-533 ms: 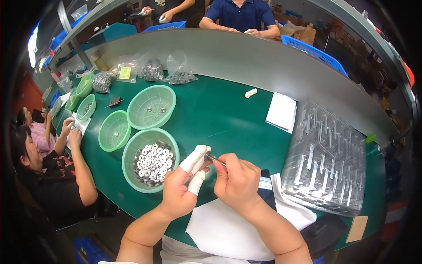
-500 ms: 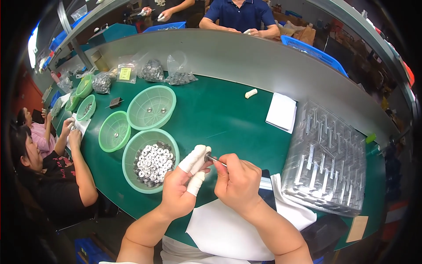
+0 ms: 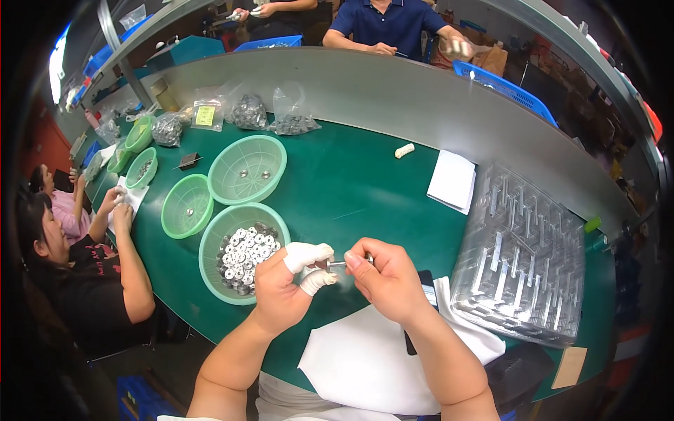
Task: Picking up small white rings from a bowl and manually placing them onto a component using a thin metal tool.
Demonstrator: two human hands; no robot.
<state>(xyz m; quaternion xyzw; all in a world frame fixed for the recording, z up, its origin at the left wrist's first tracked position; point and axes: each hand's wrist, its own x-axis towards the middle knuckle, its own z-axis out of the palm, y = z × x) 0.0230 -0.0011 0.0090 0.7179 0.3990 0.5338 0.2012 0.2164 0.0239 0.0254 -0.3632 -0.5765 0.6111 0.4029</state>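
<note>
My left hand [image 3: 284, 288], with white wraps on its thumb and fingers, pinches a small part mostly hidden between the fingertips. My right hand [image 3: 386, 277] is closed around a thin metal rod [image 3: 338, 263], held nearly level, with its far end at the left fingertips. Just left of my hands stands a light green basket [image 3: 208, 270] heaped with small round metal parts [image 3: 246, 256], many with pale ring-shaped faces. Behind it, a larger green basket [image 3: 235, 158] has two round parts inside; a smaller green basket [image 3: 175, 214] has one.
Clear plastic trays [image 3: 519, 252] of metal strips are stacked at right, near white paper [image 3: 451, 181]. A white cloth [image 3: 372, 361] lies below my hands, partly over a dark flat object. Bagged parts [image 3: 249, 112] line the grey partition [image 3: 365, 88]. Co-workers sit left and beyond.
The rod has swung from slanted to nearly level, and my right hand has turned with it. My left thumb has come up closer to the fingers. A co-worker opposite has moved one arm to the right.
</note>
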